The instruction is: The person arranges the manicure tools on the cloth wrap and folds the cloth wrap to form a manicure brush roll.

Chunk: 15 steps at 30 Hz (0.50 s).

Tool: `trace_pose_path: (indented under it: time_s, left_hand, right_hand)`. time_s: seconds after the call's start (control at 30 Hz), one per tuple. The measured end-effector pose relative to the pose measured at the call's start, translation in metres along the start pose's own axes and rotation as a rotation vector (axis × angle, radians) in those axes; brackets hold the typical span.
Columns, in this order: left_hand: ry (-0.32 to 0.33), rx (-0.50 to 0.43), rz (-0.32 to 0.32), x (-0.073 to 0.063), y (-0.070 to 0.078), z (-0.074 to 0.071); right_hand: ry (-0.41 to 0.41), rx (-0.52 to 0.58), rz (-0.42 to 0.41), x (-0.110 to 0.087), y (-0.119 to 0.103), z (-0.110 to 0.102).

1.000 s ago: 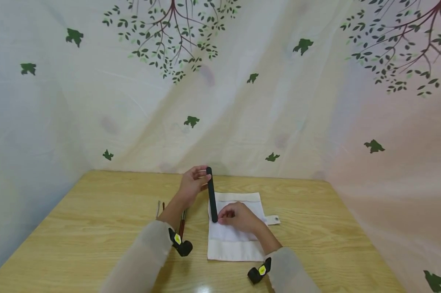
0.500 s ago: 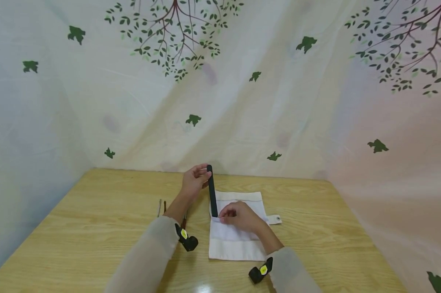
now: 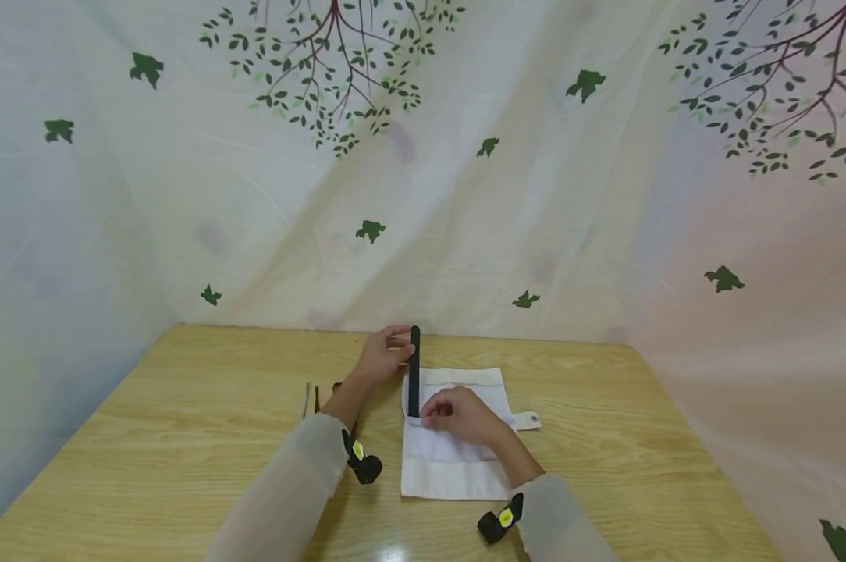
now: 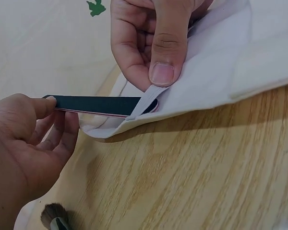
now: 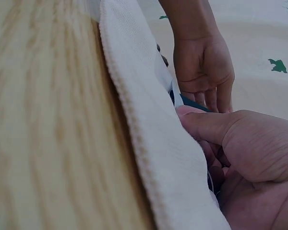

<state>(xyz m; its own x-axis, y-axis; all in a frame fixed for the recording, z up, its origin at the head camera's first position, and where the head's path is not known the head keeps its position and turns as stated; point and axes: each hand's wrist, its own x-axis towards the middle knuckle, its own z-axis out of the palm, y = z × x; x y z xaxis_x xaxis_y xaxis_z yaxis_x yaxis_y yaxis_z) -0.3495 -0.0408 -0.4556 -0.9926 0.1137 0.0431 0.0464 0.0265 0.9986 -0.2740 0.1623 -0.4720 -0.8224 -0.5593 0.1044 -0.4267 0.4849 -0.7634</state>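
Observation:
My left hand [image 3: 384,359] pinches the upper end of a black nail file [image 3: 414,375], flat with a rounded end and a pale pinkish edge. Its lower end sits inside the pocket of a white cloth roll [image 3: 451,478], behind the pocket's edge band [image 4: 146,101]. With thumb and fingers, my right hand [image 3: 461,415] pinches that band and lifts it away from the cloth. In the right wrist view, the file [image 5: 194,103] is mostly hidden behind the pocket and both hands.
Left of the cloth roll, partly under my left forearm, lie a brush [image 4: 55,215] and thin tools, one a grey rod [image 3: 306,399]. A strap with a snap [image 3: 526,421] sticks out at the roll's right. A printed curtain [image 3: 423,234] hangs behind the wooden table [image 3: 606,437].
The nail file's lower end has gone from above the cloth into the pocket. Its top, with my left hand, has shifted right, so the file stands straighter. My right hand has barely moved.

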Motion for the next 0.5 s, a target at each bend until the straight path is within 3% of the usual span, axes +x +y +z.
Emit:
trace_pose_path:
  time_s: [0.1, 0.27, 0.5]
  left_hand:
    - [-0.014, 0.048, 0.016, 0.0002, -0.0038, 0.0004]
    - [-0.026, 0.094, -0.025, -0.0003, -0.0029, 0.0013]
    - [-0.100, 0.133, -0.060, -0.0028, -0.0007, -0.0023]
  right_hand:
    - [-0.002, -0.006, -0.001, 0.0004, 0.0006, 0.0010]
    - [0.003, -0.022, 0.008, 0.0015, 0.0023, 0.0013]
    - [-0.006, -0.035, 0.019, 0.0034, 0.0038, 0.0012]
